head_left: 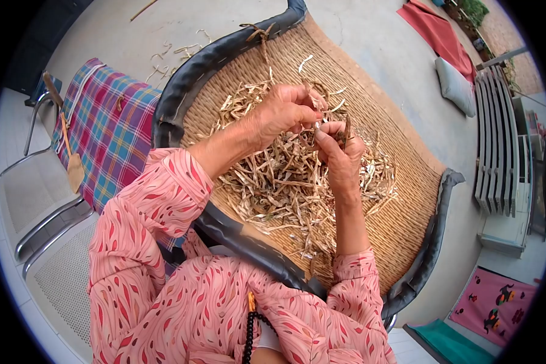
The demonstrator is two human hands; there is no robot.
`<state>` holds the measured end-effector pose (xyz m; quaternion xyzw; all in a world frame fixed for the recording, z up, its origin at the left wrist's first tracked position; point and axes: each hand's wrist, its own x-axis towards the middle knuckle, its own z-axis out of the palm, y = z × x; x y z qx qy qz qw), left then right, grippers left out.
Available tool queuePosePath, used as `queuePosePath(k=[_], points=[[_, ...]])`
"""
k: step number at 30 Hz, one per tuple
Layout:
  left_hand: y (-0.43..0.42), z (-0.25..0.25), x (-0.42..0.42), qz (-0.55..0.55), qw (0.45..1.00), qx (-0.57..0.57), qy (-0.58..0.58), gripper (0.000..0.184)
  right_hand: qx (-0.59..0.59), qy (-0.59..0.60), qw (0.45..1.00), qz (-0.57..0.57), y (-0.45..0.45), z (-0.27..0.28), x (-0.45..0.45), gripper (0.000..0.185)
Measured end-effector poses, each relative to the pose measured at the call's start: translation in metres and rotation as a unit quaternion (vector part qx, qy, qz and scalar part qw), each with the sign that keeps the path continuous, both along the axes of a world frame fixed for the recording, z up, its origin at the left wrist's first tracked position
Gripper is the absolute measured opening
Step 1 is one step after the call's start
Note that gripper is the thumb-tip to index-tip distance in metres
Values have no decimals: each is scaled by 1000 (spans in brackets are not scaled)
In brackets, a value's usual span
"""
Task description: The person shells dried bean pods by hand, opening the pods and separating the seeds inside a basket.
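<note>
Concrete floor (pixel 418 79) all around. Large woven tray (pixel 418 194) in front of the person, black wrapped rim on the ends and near side. Heap of dry bean pods (pixel 285 176) spread over the middle of the tray, pale and brown mixed, looser toward the edges. Perforated metal chair (pixel 64 279) at left; plaid cloth (pixel 112 133) beyond it, pink, blue and purple checks. Grey slatted panels (pixel 496 142) upright at far right, pink patterned mat (pixel 494 303) lower right, teal mat (pixel 449 340) beside it. Red cloth (pixel 437 36) on the floor upper right, grey cushion (pixel 455 86) just below it.

Left hand (pixel 288 109) over the heap, fingers drawn in narrow; cannot tell what they hold, too small. Right hand (pixel 341 148) just beside it, fingertips near the left's, fingers closed on a brown pod (pixel 347 128) sticking up from the grip. Both wrists out of pink patterned sleeves. Smallest: loose pod scraps (pixel 188 48) on the floor past the rim, upper left.
</note>
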<state>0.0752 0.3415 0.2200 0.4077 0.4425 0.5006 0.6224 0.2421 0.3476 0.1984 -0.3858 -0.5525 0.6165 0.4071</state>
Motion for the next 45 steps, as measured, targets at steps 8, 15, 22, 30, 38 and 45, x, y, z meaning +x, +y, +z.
queuePosePath(k=[8,15,22,30,38,45], points=[[2,0,-3,27,1000,-10,0,18,-25,13,1000,5,-3,-4,-2,7],[3,1,-4,34,999,-29,-4,25,-70,51,996,-5,-2,-4,-2,6],[-1,4,-5,-111,982,-81,128,21,-157,206,965,-38,8,0,5,5],[-4,-8,0,-169,955,87,228,13,-175,237,954,-55,10,3,6,4],[-7,-11,2,-122,974,74,178,11,-181,263,946,-50,9,0,3,6],[-8,-10,4,-95,977,82,173,12,-167,268,948,-49,7,-3,0,6]])
